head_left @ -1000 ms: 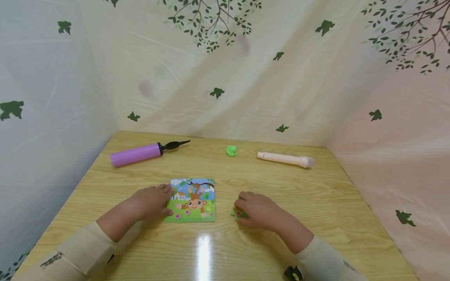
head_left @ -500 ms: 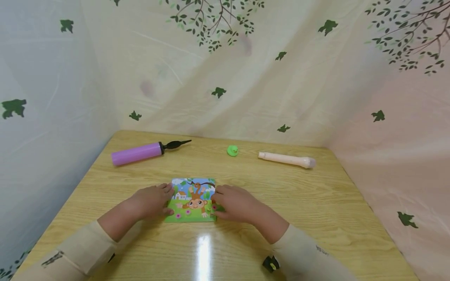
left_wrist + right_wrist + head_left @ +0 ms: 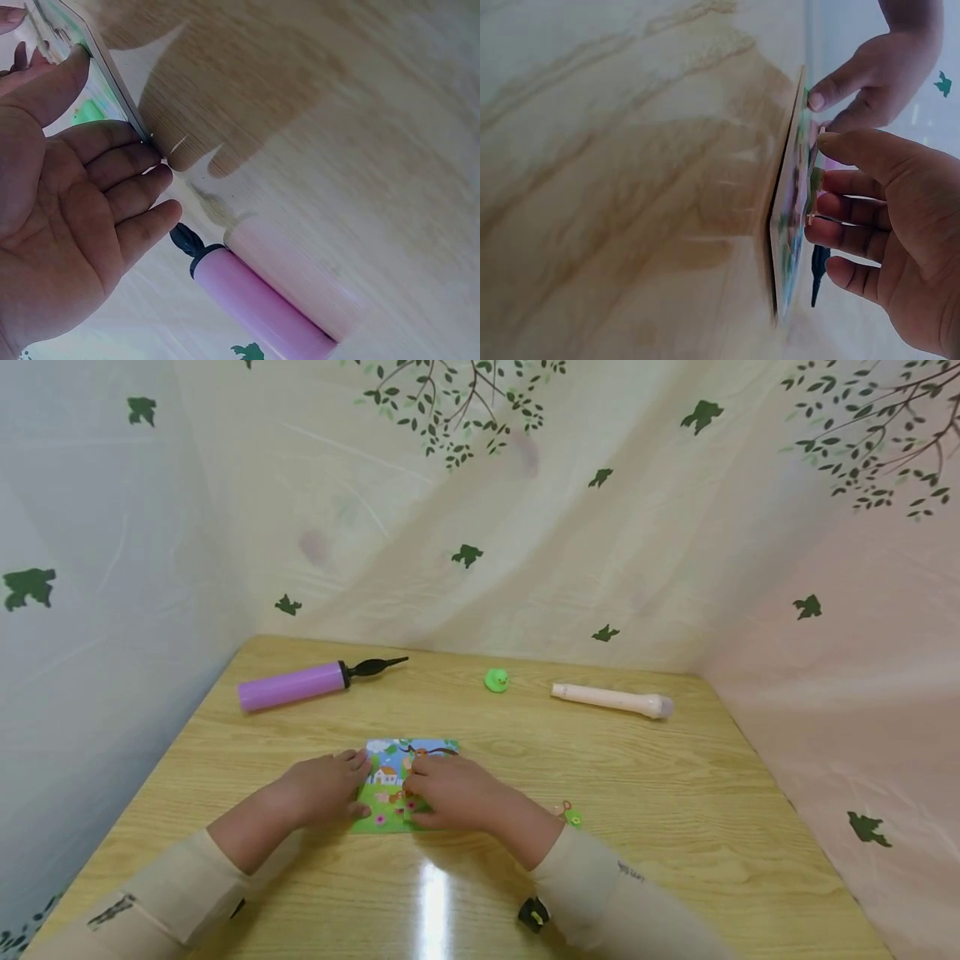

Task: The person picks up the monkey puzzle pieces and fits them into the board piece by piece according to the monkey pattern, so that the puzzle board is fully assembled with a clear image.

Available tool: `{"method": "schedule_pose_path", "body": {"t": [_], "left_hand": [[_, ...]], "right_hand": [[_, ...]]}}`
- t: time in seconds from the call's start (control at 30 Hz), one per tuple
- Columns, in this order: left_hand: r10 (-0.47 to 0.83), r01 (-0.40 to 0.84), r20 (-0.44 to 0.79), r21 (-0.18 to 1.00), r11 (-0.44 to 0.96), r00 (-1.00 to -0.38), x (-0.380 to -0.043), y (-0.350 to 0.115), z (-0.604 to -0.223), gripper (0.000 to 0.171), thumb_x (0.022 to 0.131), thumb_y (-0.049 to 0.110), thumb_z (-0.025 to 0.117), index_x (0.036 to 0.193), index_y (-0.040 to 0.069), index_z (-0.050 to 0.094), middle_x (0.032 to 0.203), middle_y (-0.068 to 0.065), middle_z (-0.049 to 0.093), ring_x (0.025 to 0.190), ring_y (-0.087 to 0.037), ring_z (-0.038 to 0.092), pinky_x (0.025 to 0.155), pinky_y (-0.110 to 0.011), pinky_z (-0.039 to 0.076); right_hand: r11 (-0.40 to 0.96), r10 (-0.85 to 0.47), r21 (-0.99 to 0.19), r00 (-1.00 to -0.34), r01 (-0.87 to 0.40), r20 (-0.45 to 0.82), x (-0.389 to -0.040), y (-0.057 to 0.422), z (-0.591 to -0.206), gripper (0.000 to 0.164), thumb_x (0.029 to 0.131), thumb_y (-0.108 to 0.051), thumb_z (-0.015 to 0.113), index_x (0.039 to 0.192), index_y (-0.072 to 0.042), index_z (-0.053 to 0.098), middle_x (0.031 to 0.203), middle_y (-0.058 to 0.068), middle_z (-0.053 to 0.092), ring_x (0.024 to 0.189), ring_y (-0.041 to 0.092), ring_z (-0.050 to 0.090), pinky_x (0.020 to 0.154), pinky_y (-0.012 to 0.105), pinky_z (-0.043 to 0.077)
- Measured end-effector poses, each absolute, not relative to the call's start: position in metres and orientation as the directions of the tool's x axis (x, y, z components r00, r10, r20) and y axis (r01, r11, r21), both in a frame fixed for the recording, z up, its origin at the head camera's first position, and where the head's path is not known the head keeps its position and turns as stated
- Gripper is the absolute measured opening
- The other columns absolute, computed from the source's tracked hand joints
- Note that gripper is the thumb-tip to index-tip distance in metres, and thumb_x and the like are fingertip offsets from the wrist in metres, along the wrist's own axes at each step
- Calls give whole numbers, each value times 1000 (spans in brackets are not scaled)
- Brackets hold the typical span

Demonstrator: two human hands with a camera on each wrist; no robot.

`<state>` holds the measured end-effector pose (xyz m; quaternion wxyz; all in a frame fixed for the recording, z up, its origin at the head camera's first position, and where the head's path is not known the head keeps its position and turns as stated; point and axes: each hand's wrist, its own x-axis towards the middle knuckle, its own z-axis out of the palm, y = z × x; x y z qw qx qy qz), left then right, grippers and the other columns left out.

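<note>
A square monkey jigsaw puzzle (image 3: pixel 382 758) lies on the table in front of me. My left hand (image 3: pixel 324 789) touches its left edge with nearly straight fingers. Those fingertips and the thumb sit right at the rim in the left wrist view. Over the right half of the picture, my right hand (image 3: pixel 453 793) pinches a small puzzle piece (image 3: pixel 816 182) between thumb and fingers, close above the puzzle's surface. The hand hides much of the monkey. Another loose puzzle piece (image 3: pixel 573 817) lies on the table beside my right wrist.
At the back left lies a purple hand pump (image 3: pixel 292 686) with a black nozzle. A green rubber duck (image 3: pixel 496 681) stands at the back middle, and a pale pink toy microphone (image 3: pixel 611 700) lies right of it. Printed cloth hangs behind the table (image 3: pixel 675 793).
My right hand has carried the puzzle piece leftward from the table to over the puzzle, uncovering another loose piece on the right. The left hand has stayed at the left edge.
</note>
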<state>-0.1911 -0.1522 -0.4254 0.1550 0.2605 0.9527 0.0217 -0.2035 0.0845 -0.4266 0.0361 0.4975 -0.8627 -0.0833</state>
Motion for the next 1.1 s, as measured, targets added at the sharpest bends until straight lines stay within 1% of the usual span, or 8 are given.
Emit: {"method": "schedule_pose_path", "body": {"t": [0.1,0.3,0.47,0.57,0.67,0.83,0.97,1.1], "left_hand": [[508,496,-280,120,860,-814,-191,-151,-423,76,94,46,62,146,-6,40,154,-26,34,142,-43,34,114,-57,32],[497,483,-294,124,867,-816,-194,-148,-421,77,95,49,59,146,-5,40,154,-25,34,142,-43,33,115,-57,32],[467,459,-315,105,882,-826,-198,-144,-422,82,93,58,55,146,-3,41,154,-24,36,141,-42,35,113,-57,35],[455,456,-299,72,887,-839,-199,-141,-422,83,92,62,53,143,-3,45,150,-25,41,134,-43,45,106,-57,44],[447,455,-267,34,890,-854,-199,-139,-422,80,91,63,54,136,-3,53,144,-26,49,121,-44,56,91,-55,54],[434,446,-239,5,895,-868,-198,-136,-422,73,89,63,58,123,-1,64,137,-23,57,100,-41,67,69,-48,60],[435,448,-237,1,894,-869,-199,-133,-424,69,88,63,60,119,1,66,138,-21,56,96,-39,69,63,-45,60],[428,444,-237,-15,896,-872,-200,-132,-427,71,87,63,60,121,1,66,140,-21,55,97,-40,68,65,-46,60]], "right_hand": [[487,-863,195,-503,-851,-37,-204,77,-430,32,93,-50,60,109,-23,66,98,-8,54,87,8,53,78,25,51],[494,-864,167,-503,-853,-18,-205,77,-437,29,95,-45,59,112,-23,66,101,-7,57,92,10,56,90,27,52],[508,-859,104,-511,-855,-7,-204,93,-438,29,94,-43,62,115,-23,67,108,-7,59,96,9,57,83,25,52],[482,-874,115,-486,-868,-3,-202,103,-438,27,95,-38,61,117,-24,69,112,-6,62,100,10,58,85,24,52],[457,-888,127,-461,-881,-2,-199,109,-438,28,97,-36,58,120,-24,68,115,-5,62,104,11,58,89,25,52],[458,-886,123,-463,-881,-20,-194,111,-437,37,96,-45,58,127,-26,64,120,-4,58,110,13,54,92,28,51],[471,-879,112,-477,-875,-26,-193,113,-438,38,96,-47,59,127,-27,63,119,-4,57,109,13,53,90,28,51],[480,-874,102,-484,-872,-28,-192,114,-438,38,96,-47,59,128,-27,62,119,-5,56,108,12,52,90,27,51]]}}
